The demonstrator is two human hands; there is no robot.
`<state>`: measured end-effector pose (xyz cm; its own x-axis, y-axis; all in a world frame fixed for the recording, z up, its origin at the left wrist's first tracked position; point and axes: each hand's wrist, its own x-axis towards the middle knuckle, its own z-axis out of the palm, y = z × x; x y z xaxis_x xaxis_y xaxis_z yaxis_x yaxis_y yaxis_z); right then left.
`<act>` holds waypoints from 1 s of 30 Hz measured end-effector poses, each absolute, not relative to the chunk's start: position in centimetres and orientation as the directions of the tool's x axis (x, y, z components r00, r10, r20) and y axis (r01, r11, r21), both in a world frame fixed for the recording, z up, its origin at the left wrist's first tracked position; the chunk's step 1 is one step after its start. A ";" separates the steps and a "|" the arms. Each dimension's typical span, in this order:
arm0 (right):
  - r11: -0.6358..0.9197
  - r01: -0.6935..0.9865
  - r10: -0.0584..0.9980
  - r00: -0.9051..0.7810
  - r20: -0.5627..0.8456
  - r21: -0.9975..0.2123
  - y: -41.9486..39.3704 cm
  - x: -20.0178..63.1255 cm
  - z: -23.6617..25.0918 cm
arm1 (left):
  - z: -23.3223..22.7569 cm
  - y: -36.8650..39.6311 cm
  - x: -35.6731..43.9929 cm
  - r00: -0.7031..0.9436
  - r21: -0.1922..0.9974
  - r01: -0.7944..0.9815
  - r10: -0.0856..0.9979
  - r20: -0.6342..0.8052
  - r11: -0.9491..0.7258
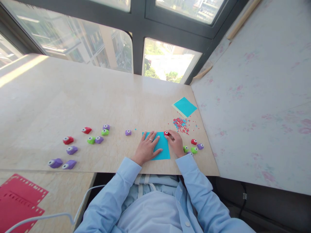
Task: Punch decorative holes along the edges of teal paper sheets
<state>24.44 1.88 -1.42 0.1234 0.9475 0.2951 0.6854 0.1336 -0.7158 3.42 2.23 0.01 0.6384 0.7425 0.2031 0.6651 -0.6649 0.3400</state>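
At the upper right corner of the blue paper sheet [160,147], the right hand [176,143] closes its fingers on a small red punch [166,133]; the punch sits on the edge of the sheet, and I think the thumb presses on it, but the view is too small to be sure. The left hand [146,147] lies flat and open on the left half of the same sheet, fingers spread, with a ring on one finger; it grasps nothing. The sheet is a smooth square of thin paper, lying near the front edge of the table [73,97], which has a pale, polished, stone-like surface.

Just at 4 o'clock from the right hand stand four small punches [194,146]: two green, one red, one purple, all rounded plastic with a white button. At 1 o'clock lies a heap of tiny confetti pieces [181,124], red and blue. Further at 1 o'clock is a second blue square [185,106] on a pale yellow one.

At 9 o'clock from the left hand, one purple punch [128,132] stands alone. Beyond it, well apart, ten more punches [92,139] are scattered: two red, two green, six purple. At 8 o'clock, on a lower surface, lie two red sheets with punched holes [19,197].
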 end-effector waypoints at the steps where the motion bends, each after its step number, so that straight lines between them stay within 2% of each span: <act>1: 0.134 0.684 0.947 0.124 0.296 -0.717 1.9 24.5 -1.5 | 0.0 2.2 3.4 0.638 0.341 0.665 0.743 0.203 -0.665; 10: 0.132 0.692 0.945 0.128 0.302 -0.709 1.9 24.5 -1.4 | 0.1 2.2 3.4 0.641 0.343 0.661 0.740 0.204 -0.667; 17: 0.087 0.669 0.955 0.155 0.253 -0.738 1.9 24.4 -1.2 | -0.3 2.3 3.4 0.639 0.348 0.648 0.733 0.234 -0.677; 25: -0.072 0.484 0.953 0.291 0.083 -0.872 1.6 24.2 0.7 | -0.3 2.3 3.3 0.645 0.352 0.645 0.730 0.225 -0.679; 28: -0.150 0.516 0.944 0.329 0.034 -0.844 2.1 25.2 2.7 | -0.2 2.4 3.3 0.643 0.361 0.641 0.731 0.228 -0.677; 30: -0.230 0.542 0.953 0.294 -0.073 -0.808 3.0 26.1 4.4 | -0.2 2.4 3.3 0.642 0.365 0.640 0.731 0.230 -0.677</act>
<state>26.08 2.97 4.41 0.2943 0.9529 -0.0734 0.5421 -0.2297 -0.8083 3.32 2.38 -0.24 0.6422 0.7311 0.2304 0.6395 -0.6767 0.3647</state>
